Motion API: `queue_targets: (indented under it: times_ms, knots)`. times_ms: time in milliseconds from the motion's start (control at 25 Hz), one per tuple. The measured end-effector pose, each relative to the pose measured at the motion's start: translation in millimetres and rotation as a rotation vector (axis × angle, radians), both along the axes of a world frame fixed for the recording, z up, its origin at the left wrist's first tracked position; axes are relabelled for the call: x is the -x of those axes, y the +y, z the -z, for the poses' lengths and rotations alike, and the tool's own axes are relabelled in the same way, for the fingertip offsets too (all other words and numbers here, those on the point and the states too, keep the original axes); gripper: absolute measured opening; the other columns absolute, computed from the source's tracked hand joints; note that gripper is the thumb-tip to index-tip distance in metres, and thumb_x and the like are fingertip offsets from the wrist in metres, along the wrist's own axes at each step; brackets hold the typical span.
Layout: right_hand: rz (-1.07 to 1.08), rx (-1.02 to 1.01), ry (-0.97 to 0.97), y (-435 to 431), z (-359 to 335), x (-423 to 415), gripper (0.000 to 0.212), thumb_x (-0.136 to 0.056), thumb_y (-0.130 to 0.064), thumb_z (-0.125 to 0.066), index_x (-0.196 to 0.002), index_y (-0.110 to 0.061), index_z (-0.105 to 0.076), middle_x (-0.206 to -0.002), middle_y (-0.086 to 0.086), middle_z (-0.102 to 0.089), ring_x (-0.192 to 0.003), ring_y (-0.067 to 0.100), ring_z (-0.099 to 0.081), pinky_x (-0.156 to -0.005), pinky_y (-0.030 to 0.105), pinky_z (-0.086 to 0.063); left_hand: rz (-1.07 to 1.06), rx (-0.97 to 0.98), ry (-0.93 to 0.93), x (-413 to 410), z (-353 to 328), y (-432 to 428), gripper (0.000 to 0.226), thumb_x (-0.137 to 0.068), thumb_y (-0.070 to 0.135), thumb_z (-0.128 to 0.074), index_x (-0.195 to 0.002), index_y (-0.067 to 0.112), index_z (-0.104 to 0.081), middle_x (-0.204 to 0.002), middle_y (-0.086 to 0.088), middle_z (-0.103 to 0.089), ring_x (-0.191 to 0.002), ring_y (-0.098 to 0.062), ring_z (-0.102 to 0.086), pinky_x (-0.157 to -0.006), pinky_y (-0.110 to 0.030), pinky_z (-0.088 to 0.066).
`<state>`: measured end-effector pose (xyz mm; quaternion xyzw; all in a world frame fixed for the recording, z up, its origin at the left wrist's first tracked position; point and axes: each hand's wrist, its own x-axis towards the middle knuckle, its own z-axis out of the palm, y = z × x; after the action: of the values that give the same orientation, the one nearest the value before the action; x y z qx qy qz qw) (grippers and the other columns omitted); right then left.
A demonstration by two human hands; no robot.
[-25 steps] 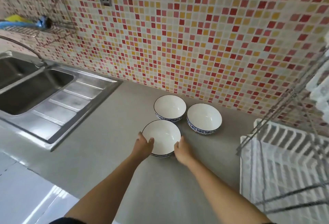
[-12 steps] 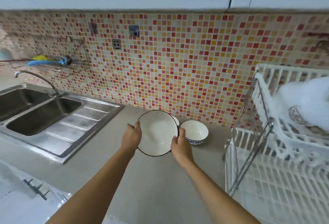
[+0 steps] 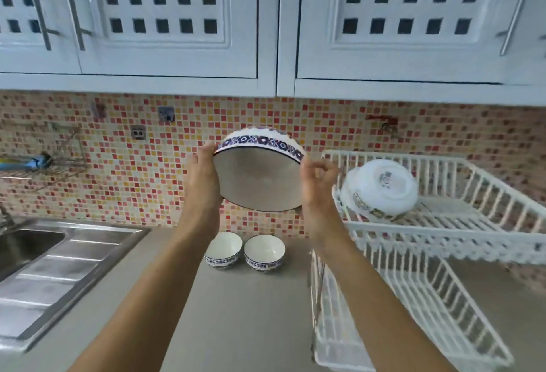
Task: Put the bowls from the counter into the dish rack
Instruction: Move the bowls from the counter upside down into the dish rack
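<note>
I hold a white bowl with a blue flower band (image 3: 258, 176) up in the air, tilted so its opening faces me. My left hand (image 3: 202, 176) grips its left rim and my right hand (image 3: 316, 182) its right rim. Two more matching bowls (image 3: 223, 249) (image 3: 264, 252) stand upright side by side on the grey counter (image 3: 236, 312) below. The white two-tier dish rack (image 3: 443, 232) stands to the right. Its upper tier holds an upturned white dish (image 3: 381, 188).
A steel sink with a ribbed drainboard (image 3: 53, 271) takes up the left of the counter. White wall cabinets (image 3: 266, 23) hang above the mosaic tile wall. A wire shelf (image 3: 41, 164) with a blue item is fixed to the wall at left.
Both hands lifted the nearest bowl off the counter, raised it to the height of the rack's upper tier and tipped it over. The view tilted upward.
</note>
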<state>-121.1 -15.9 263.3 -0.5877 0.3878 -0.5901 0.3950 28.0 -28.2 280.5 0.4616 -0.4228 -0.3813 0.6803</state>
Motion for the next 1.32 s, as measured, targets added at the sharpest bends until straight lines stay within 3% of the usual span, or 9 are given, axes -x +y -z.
queue_targets:
  times_ms: [120, 240, 360, 440, 600, 800, 1000, 1120, 1320]
  knots:
    - [-0.06, 0.07, -0.076, 9, -26, 50, 0.056, -0.066, -0.071, -0.05, -0.117, -0.058, -0.031, -0.142, -0.005, -0.043, -0.127, 0.016, -0.047, -0.109, 0.049, -0.036, 0.131, 0.112, -0.089, 43, -25, 16, 0.042, -0.095, 0.052, -0.027, -0.075, 0.045, -0.063, -0.1, 0.001, -0.063, -0.094, -0.016, -0.056, -0.081, -0.033, -0.047]
    - [-0.073, 0.108, -0.02, 6, -38, 107, 0.073, -0.06, -0.083, -0.05, -0.129, -0.059, -0.035, -0.149, -0.011, -0.038, -0.134, 0.015, -0.041, -0.113, 0.051, -0.03, 0.262, 0.148, -0.167, 86, -31, 15, 0.046, -0.097, 0.05, -0.025, -0.074, 0.05, -0.064, -0.097, 0.008, -0.063, -0.097, -0.014, -0.058, -0.09, -0.035, -0.047]
    - [-0.003, 0.19, 0.022, 1, -44, 171, 0.084, -0.055, -0.084, -0.058, -0.131, -0.051, -0.042, -0.145, -0.008, -0.045, -0.133, 0.018, -0.042, -0.113, 0.052, -0.029, 0.384, 0.19, -0.264, 134, -34, 3, 0.034, -0.093, 0.058, -0.03, -0.101, 0.053, -0.063, -0.119, 0.011, -0.059, -0.112, -0.009, -0.054, -0.104, -0.037, -0.039]
    - [0.056, 0.24, 0.039, -1, -50, 218, 0.078, -0.057, -0.08, -0.062, -0.128, -0.053, -0.044, -0.144, -0.008, -0.046, -0.133, 0.019, -0.042, -0.114, 0.053, -0.028, 0.445, 0.206, -0.397, 172, -42, -6, 0.052, -0.089, 0.062, -0.032, -0.133, 0.037, -0.047, -0.118, 0.018, -0.05, -0.115, -0.009, -0.047, -0.1, -0.033, -0.032]
    - [0.11, 0.308, 0.217, -8, -59, 308, 0.077, -0.061, -0.078, -0.06, -0.13, -0.054, -0.037, -0.143, -0.017, -0.043, -0.134, 0.017, -0.042, -0.114, 0.052, -0.031, 0.603, 0.231, -0.597, 244, -62, -21, 0.072, -0.077, 0.066, -0.047, -0.137, 0.028, -0.036, -0.104, 0.026, -0.051, -0.101, 0.003, -0.054, -0.085, -0.019, -0.04]
    - [0.111, 0.242, 0.545, -29, -55, 398, 0.103, -0.045, -0.082, -0.065, -0.135, -0.06, -0.019, -0.139, -0.031, -0.032, -0.132, 0.001, -0.04, -0.11, 0.042, -0.038, 0.798, 0.155, -0.85, 317, -52, -76, 0.115, -0.052, 0.069, -0.075, -0.146, 0.038, -0.016, -0.142, 0.0, -0.047, -0.121, -0.016, -0.054, -0.109, -0.039, -0.04]
    - [-0.027, 0.029, 0.905, -70, -54, 447, 0.13, -0.048, -0.067, -0.076, -0.147, -0.041, 0.004, -0.142, -0.034, -0.014, -0.129, -0.001, -0.023, -0.099, 0.004, -0.029, 0.802, 0.022, -0.932, 359, -42, -105, 0.1, -0.062, 0.039, -0.083, -0.143, 0.031, -0.024, -0.132, 0.0, -0.051, -0.112, -0.015, -0.056, -0.09, -0.026, -0.051]
    - [-0.097, -0.072, 1.081, -105, -38, 461, 0.132, -0.056, -0.041, -0.087, -0.149, -0.033, 0.007, -0.158, -0.011, -0.01, -0.133, 0.001, -0.022, -0.111, 0.021, -0.025, 0.75, -0.072, -1.053, 382, -29, -120, 0.09, -0.063, 0.024, -0.087, -0.135, 0.023, -0.033, -0.125, 0.003, -0.054, -0.114, -0.019, -0.054, -0.094, -0.03, -0.051]
    - [-0.088, -0.01, 1.338, -146, -17, 459, 0.121, -0.041, -0.055, -0.087, -0.14, -0.036, -0.02, -0.143, -0.009, -0.036, -0.129, 0.011, -0.036, -0.113, 0.037, -0.03, 0.649, -0.156, -1.295, 406, -5, -137, 0.099, -0.056, 0.023, -0.09, -0.136, 0.019, -0.032, -0.13, 0.004, -0.051, -0.12, -0.018, -0.047, -0.106, -0.033, -0.039]
